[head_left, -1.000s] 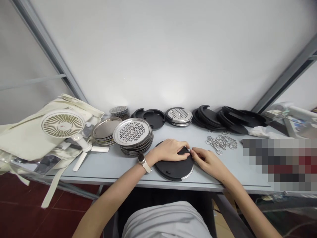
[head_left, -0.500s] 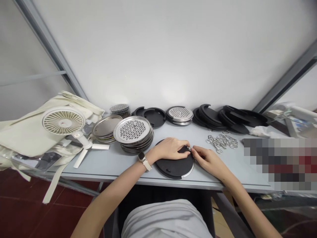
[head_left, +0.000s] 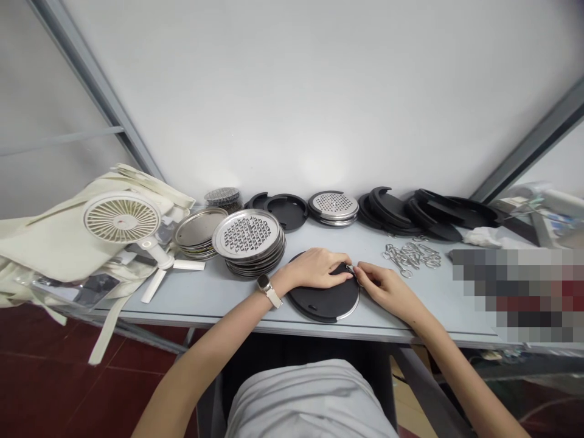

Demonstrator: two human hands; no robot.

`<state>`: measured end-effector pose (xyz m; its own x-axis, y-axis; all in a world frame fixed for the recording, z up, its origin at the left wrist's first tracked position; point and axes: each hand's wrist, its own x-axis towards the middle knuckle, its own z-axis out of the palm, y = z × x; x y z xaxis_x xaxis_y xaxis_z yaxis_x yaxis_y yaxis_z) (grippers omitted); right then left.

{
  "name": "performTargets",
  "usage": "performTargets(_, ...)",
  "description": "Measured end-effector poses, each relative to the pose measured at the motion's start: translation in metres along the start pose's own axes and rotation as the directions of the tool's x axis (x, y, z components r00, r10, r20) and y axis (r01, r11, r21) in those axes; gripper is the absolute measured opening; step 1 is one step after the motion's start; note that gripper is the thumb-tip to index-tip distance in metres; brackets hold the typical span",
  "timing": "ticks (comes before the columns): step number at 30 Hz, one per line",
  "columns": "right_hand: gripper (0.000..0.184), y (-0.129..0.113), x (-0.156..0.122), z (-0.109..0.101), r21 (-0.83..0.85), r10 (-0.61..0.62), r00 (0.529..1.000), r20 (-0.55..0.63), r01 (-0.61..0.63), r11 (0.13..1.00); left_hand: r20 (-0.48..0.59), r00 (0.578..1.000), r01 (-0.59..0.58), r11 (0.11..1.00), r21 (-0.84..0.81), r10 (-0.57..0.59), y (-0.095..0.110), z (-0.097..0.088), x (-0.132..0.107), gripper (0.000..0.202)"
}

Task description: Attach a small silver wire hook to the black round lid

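Note:
A black round disc-shaped holder [head_left: 326,304], with a silver metal rim showing along its lower right, lies flat near the table's front edge. My left hand [head_left: 317,267] rests over it from the left, its thumb and forefinger closed in at the disc's upper right edge. At that same edge, my right hand [head_left: 376,281] pinches a small shiny metal clip [head_left: 349,268], mostly covered by the fingertips. Whether the clip is fastened to the disc cannot be made out. Beyond my right hand lies a pile of loose metal clips and rings [head_left: 413,255].
Stacked metal grater discs [head_left: 246,234] and plain metal discs [head_left: 201,228] stand to the left. Perforated discs [head_left: 335,205] and black round holders [head_left: 387,213] line the wall. A white fan [head_left: 122,219] and a cream bag [head_left: 41,225] occupy the far left.
The view has shifted slightly. My hands stay at the disc's upper right edge, with the right fingertips slightly closer to the left ones and less of the metal clip showing.

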<state>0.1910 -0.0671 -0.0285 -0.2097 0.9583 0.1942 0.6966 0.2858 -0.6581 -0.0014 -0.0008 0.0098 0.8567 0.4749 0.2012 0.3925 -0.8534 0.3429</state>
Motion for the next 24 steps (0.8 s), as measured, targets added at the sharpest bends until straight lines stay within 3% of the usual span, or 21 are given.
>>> performTargets(24,0.037,0.0033,0.0001,0.0003,0.040,0.024,0.999,0.020,-0.025,0.999,-0.003,1.000,-0.028,0.998,-0.051,0.028,-0.0021,0.0027,0.0024,0.025)
